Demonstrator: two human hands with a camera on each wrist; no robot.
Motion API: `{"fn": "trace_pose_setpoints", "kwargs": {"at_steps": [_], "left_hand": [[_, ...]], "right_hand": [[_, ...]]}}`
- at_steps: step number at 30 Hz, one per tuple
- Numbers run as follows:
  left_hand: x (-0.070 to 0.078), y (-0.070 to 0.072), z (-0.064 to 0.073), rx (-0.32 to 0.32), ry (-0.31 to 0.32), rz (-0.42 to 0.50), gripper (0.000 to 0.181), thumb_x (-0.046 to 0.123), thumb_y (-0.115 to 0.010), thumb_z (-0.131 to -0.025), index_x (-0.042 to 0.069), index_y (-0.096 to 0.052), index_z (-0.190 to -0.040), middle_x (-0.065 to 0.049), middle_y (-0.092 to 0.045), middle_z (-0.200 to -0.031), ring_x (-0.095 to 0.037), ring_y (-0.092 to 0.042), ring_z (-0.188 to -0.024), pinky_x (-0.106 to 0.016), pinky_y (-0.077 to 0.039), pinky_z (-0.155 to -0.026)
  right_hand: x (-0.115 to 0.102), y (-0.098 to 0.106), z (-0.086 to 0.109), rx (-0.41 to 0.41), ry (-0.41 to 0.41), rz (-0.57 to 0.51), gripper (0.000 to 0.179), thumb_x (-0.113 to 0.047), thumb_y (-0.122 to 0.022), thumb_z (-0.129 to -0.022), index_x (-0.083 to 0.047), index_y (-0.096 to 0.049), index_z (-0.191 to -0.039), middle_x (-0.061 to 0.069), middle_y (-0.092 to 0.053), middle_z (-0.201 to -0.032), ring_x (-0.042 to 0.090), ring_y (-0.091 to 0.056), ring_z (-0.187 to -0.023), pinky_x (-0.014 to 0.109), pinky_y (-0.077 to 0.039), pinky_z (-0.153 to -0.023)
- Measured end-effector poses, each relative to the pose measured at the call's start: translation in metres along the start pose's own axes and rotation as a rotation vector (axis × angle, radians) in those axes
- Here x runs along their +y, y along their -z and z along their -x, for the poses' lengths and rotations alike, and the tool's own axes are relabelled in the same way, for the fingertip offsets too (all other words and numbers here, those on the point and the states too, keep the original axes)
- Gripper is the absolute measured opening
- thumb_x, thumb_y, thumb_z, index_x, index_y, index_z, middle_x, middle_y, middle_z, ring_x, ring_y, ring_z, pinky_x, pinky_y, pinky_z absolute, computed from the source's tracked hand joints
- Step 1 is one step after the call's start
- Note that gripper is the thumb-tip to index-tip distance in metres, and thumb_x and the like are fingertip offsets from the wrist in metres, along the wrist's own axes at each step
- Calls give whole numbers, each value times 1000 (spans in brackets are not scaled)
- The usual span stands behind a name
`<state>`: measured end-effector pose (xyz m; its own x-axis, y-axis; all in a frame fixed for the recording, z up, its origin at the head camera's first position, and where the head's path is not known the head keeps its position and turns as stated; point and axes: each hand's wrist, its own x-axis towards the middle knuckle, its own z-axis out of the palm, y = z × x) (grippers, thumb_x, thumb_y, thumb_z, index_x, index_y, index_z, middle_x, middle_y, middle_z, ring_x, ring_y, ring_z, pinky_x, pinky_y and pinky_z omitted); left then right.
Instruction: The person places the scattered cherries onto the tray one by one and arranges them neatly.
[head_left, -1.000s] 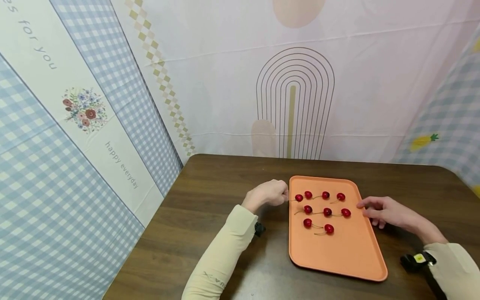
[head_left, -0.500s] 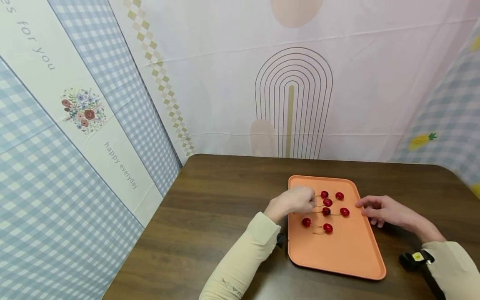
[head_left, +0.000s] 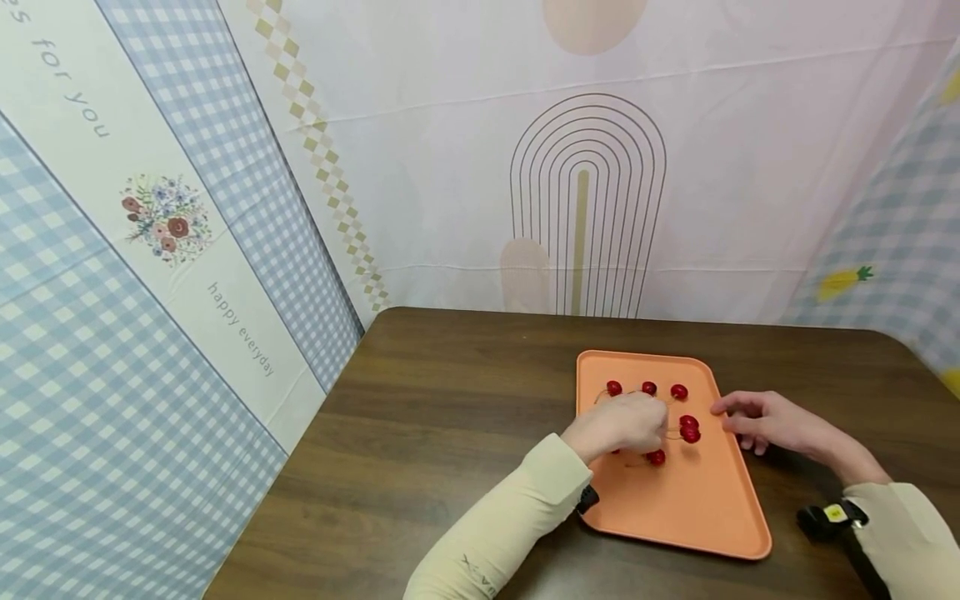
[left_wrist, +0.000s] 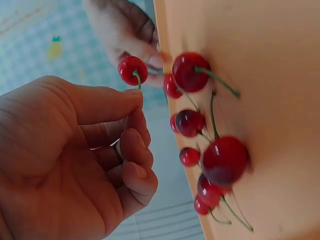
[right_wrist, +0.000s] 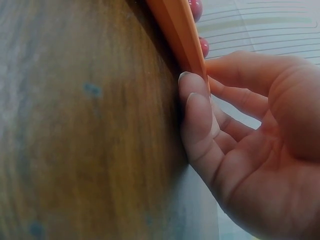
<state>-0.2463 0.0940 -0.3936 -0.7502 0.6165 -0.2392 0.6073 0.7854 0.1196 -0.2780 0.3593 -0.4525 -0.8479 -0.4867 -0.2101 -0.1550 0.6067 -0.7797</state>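
Observation:
My left hand (head_left: 626, 423) is over the orange tray (head_left: 675, 508), pinching a red cherry (left_wrist: 132, 70) by its green stem between thumb and forefinger. In the left wrist view that cherry hangs clear of the tray surface. Several other stemmed cherries lie on the tray, among them a cherry (head_left: 678, 392) at the back and a cherry (head_left: 656, 457) nearer the front. Part of the group is hidden behind my left hand. At the tray's right edge, my right hand (head_left: 776, 425) holds the rim, with fingertips (right_wrist: 196, 117) curled against its outer side.
The tray stands on a dark brown wooden table (head_left: 442, 392). Behind it hangs a pale printed cloth (head_left: 435, 167), and a blue checked cloth (head_left: 90, 333) covers the left side. The front part of the tray shows bare orange surface.
My left hand has moved right from the tray's left edge to over its middle, carrying a cherry that lay at the left of the back row. My right hand stays at the rim.

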Motion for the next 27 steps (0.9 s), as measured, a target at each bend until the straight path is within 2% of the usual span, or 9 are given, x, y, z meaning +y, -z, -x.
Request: {"fn": "trace_pose_setpoints", "kwargs": {"at_steps": [3, 6, 9, 19, 27], "left_hand": [[9, -1, -6, -47, 4, -17, 32, 22, -52, -98, 21, -53, -67, 6, -44, -63, -9, -41, -54, -21, -35, -49], [19, -2, -10, -91, 33, -26, 21, 24, -52, -99, 24, -57, -79, 7, -50, -72, -9, -46, -61, -22, -37, -53], [24, -6, -13, -97, 49, -41, 9, 26, -53, -99, 28, -58, -91, 9, -53, -80, -8, -50, -68, -22, -39, -57], [24, -14, -9, -91, 82, -59, 8, 35, -56, -98, 31, -58, -91, 12, -52, -85, -6, -51, -80, -22, -42, -70], [24, -17, -12, -102, 58, -47, 8, 34, -53, -99, 30, -56, -93, 10, -51, -83, -7, -51, -76, -22, -40, -64]], "right_hand": [[-1, 1, 1, 0, -2, 0, 40, -22, -58, -98, 6, -53, -127, 7, -59, -81, 16, -58, -66, 32, -54, -58], [-1, 1, 2, -2, -3, -2, 40, -22, -58, -99, 6, -53, -127, 6, -59, -81, 17, -58, -66, 32, -54, -58], [-1, 0, 2, -7, 1, -6, 40, -22, -57, -99, 6, -53, -127, 6, -59, -81, 17, -58, -67, 32, -54, -59], [-1, 0, 1, -3, 3, 0, 40, -22, -57, -99, 6, -52, -128, 8, -59, -81, 16, -58, -66, 32, -54, -58], [-1, -1, 1, 2, -5, 0, 39, -22, -57, -99, 5, -53, -127, 6, -59, -81, 16, -58, -66, 32, -54, -59]]}}
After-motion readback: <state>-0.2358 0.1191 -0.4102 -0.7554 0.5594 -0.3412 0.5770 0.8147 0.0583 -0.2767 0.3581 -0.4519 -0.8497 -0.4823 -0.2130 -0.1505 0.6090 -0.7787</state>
